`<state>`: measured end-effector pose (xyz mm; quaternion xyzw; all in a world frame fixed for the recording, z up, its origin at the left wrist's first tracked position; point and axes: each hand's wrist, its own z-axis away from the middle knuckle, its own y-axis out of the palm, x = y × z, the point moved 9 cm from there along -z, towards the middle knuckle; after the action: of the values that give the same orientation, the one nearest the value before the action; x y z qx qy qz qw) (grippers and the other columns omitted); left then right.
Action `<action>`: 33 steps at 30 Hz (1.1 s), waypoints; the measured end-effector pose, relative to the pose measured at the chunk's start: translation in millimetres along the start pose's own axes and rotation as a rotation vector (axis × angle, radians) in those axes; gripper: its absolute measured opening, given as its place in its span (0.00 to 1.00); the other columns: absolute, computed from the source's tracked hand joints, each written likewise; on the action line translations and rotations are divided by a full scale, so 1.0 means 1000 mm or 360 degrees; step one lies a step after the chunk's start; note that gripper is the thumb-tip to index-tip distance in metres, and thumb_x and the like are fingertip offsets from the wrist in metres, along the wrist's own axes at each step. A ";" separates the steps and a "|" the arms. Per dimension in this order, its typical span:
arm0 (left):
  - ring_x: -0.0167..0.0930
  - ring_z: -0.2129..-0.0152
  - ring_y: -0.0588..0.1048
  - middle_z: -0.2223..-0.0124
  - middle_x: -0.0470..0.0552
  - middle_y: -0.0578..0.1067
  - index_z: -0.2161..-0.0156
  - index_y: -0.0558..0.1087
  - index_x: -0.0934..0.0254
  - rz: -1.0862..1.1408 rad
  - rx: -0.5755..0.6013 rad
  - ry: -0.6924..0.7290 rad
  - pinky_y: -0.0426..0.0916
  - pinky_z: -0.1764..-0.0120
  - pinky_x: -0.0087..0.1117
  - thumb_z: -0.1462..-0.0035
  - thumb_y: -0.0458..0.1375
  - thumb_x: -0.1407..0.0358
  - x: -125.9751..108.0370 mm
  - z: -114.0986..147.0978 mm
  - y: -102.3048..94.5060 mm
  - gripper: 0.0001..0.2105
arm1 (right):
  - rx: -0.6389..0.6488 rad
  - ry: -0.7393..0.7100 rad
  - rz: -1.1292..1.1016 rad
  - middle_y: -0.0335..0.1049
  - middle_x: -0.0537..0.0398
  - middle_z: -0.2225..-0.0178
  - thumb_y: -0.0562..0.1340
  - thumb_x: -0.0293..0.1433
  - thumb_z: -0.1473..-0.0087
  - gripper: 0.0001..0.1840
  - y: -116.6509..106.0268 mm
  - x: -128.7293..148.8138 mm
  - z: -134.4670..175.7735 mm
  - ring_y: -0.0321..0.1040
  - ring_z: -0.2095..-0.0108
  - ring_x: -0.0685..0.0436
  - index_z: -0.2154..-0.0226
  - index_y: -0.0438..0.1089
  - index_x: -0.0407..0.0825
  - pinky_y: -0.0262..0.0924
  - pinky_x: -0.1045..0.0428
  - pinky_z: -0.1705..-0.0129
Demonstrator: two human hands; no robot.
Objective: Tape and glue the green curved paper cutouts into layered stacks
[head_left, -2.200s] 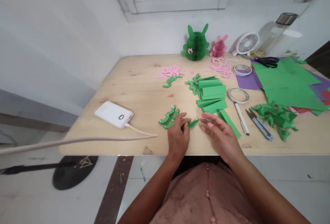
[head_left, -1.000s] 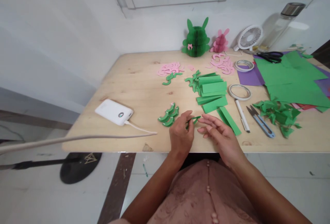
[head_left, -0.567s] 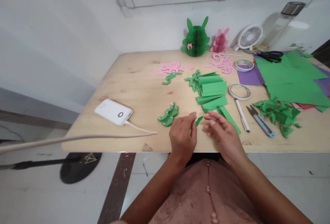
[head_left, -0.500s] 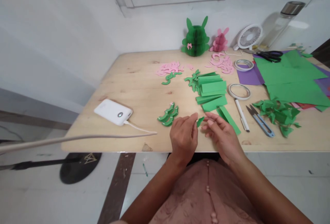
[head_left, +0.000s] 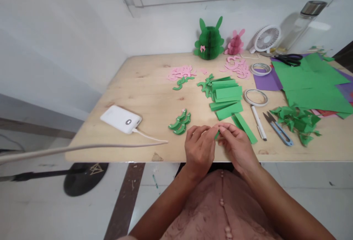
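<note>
Near the table's front edge, my left hand (head_left: 200,146) is closed on a small green paper piece (head_left: 217,134), most of it hidden by the fingers. My right hand (head_left: 236,142) pinches the same piece from the other side, so the fingertips of both hands meet at it. Left of my hands lie wavy green paper cutouts (head_left: 180,122) with small pale bits on them. Beyond my right hand are a folded green paper strip (head_left: 245,127) and a pile of green strips (head_left: 227,94).
A white pen (head_left: 258,123), blue-handled thread snips (head_left: 278,129) and green scraps (head_left: 299,122) lie to the right. Two tape rolls (head_left: 256,98) are behind them. A white power bank (head_left: 121,119) with a cable is at left. Paper rabbits, green (head_left: 211,43) and pink (head_left: 235,45), stand at the back.
My hands have come together; my left hand moved slightly right. My right fingertips, apart from the green paper piece before, now pinch it too.
</note>
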<state>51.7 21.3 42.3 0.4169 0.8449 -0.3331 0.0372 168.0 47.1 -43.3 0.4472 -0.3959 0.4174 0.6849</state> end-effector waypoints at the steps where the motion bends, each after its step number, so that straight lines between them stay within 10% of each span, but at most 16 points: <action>1: 0.33 0.64 0.77 0.65 0.52 0.79 0.51 0.67 0.65 -0.0001 0.0003 -0.0001 0.66 0.57 0.37 0.44 0.53 0.77 0.000 0.000 0.000 0.15 | 0.0007 0.0001 -0.0004 0.70 0.57 0.72 0.69 0.41 0.56 0.14 0.000 0.000 0.000 0.62 0.72 0.51 0.69 0.74 0.49 0.56 0.55 0.72; 33: 0.34 0.62 0.76 0.64 0.53 0.79 0.51 0.67 0.65 -0.0035 0.0008 0.0024 0.66 0.56 0.38 0.46 0.53 0.80 -0.001 0.003 0.000 0.17 | 0.0032 -0.0014 -0.0106 0.71 0.55 0.73 0.66 0.44 0.53 0.15 0.000 0.001 0.000 0.63 0.73 0.51 0.68 0.76 0.50 0.57 0.55 0.73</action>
<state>52.1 18.7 40.1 0.4101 0.8489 -0.3324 0.0262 168.6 46.9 -42.6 0.4688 -0.3797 0.3963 0.6921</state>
